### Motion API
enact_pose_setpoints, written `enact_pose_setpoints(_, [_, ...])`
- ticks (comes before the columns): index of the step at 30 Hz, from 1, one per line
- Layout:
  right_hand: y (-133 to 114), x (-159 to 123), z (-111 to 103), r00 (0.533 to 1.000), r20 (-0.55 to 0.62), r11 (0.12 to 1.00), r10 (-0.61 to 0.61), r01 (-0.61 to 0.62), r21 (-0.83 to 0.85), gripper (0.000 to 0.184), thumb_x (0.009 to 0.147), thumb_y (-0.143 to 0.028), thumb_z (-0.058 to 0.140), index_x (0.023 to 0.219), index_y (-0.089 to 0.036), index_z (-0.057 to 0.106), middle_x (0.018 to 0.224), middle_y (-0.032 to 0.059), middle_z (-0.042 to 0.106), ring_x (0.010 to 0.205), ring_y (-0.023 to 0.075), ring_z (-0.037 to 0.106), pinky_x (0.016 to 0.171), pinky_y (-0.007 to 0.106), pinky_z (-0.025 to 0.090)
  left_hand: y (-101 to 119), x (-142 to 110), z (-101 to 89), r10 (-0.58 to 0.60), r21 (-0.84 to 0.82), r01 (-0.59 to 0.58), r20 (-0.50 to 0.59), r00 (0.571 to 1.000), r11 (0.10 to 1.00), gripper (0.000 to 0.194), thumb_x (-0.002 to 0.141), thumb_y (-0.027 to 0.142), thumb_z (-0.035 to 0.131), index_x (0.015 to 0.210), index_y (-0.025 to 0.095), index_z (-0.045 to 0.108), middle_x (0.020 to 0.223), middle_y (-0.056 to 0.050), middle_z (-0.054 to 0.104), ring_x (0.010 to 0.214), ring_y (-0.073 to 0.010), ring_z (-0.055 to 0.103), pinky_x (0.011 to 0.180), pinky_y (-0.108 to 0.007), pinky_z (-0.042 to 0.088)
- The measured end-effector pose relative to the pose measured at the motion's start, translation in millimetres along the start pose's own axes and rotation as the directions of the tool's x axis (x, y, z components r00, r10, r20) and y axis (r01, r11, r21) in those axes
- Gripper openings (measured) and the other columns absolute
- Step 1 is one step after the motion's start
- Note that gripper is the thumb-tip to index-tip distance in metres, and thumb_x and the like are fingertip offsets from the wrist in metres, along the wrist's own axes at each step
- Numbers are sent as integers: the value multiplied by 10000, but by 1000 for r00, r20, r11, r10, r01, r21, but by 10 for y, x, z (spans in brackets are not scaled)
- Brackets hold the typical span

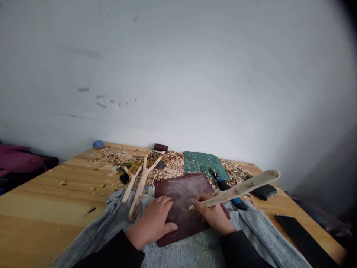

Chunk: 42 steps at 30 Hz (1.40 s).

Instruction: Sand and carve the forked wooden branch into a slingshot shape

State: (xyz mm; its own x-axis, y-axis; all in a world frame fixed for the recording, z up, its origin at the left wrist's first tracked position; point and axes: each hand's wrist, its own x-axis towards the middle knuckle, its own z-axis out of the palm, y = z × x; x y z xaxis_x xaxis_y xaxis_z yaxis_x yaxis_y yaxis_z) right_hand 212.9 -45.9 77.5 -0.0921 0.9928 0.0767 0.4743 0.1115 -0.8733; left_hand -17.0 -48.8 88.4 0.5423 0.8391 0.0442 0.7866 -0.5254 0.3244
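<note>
By the closed fingers (pixel 205 197) of the right hand (pixel 216 217), a pale, peeled wooden stick (pixel 242 189) was gripped near its lower end, its shaft slanted up to the right over a dark maroon rectangular sheet (pixel 181 229) whitened with dust. Whether the stick's tip touched the maroon sheet could not be told. The left hand (pixel 153 220), with nothing grasped, was laid on the maroon sheet's left side, its fingers loosely parted. Beneath the maroon sheet, a grey cloth (pixel 181 257) was spread over the wooden counter (pixel 41 208). To its left, a large forked wooden stick (pixel 138 199) and a smaller forked wooden stick (pixel 130 190) were laid. Beyond it, a green rectangular sheet (pixel 200 163) and pale wood shavings (pixel 174 163) were seen; to its right, a flat black phone-like slab (pixel 304 238).
</note>
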Motion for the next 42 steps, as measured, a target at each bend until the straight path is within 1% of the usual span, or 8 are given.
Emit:
enact_pose_setpoints(4, [114,50,-28,999,6,997,43,-44,60,373,810,-537,533,649,-201,550,474,-46,520,391,100,476,394,201,327,-2,-6,0,5,-9,-5,-8,1000,1000,527,780,400,656,1246,172,563,1355,-127,535,1262,-302,458,1069,-440,342])
enact_pose_setpoints(6, [93,31,-2,1000,2,1000,26,-26,14,341,817,-498,533,652,-200,561,495,-37,535,404,102,479,398,205,327,-4,-4,-3,4,-10,-4,-2,1000,1000,524,781,399,654,1243,171,562,1355,-129,534,1262,-301,458,1069,-437,341])
enact_pose_setpoints(10, [-52,-42,71,979,-44,962,-201,189,-199,257,799,-360,572,601,-196,569,569,-6,588,545,127,547,538,229,399,-8,3,4,2,-1,-2,-5,1000,1000,505,780,396,646,1228,175,568,1339,-129,545,1249,-301,469,1061,-438,348])
enact_pose_setpoints(12, [-94,-62,92,964,-30,941,-266,252,-226,242,800,-344,577,610,-194,586,590,0,607,588,136,562,584,238,411,-6,-1,9,5,2,-5,-10,1000,1000,508,783,395,642,1230,167,566,1338,-131,545,1248,-302,468,1061,-441,349])
enact_pose_setpoints(19, [51,-2,54,999,-54,997,5,-9,-79,284,816,-416,526,644,-198,587,489,-35,535,404,105,470,404,209,327,27,-12,-17,9,2,-9,-5,1000,1000,494,798,386,624,1235,164,567,1343,-135,543,1249,-303,469,1063,-452,345])
enact_pose_setpoints(22, [80,17,28,995,-96,993,9,-20,-115,284,814,-413,530,644,-196,598,499,-33,542,418,105,483,418,208,335,32,-9,-19,6,0,-6,-5,1000,1000,510,796,384,627,1241,142,567,1342,-147,542,1248,-311,469,1059,-459,352])
enact_pose_setpoints(28, [-3,-11,-11,998,-50,986,-37,28,-167,265,814,-391,527,645,-198,595,512,-34,546,435,101,486,417,200,326,40,-12,-13,-4,-5,4,-5,1000,1000,493,803,392,618,1244,179,564,1368,-132,528,1273,-308,451,1074,-460,338])
enact_pose_setpoints(42, [-56,-17,0,996,-80,983,-32,17,-185,228,799,-350,534,625,-209,574,497,-38,533,437,103,477,411,198,320,74,-35,-33,6,11,-6,-3,1000,1000,474,810,370,613,1236,168,564,1357,-139,536,1264,-313,461,1068,-475,347])
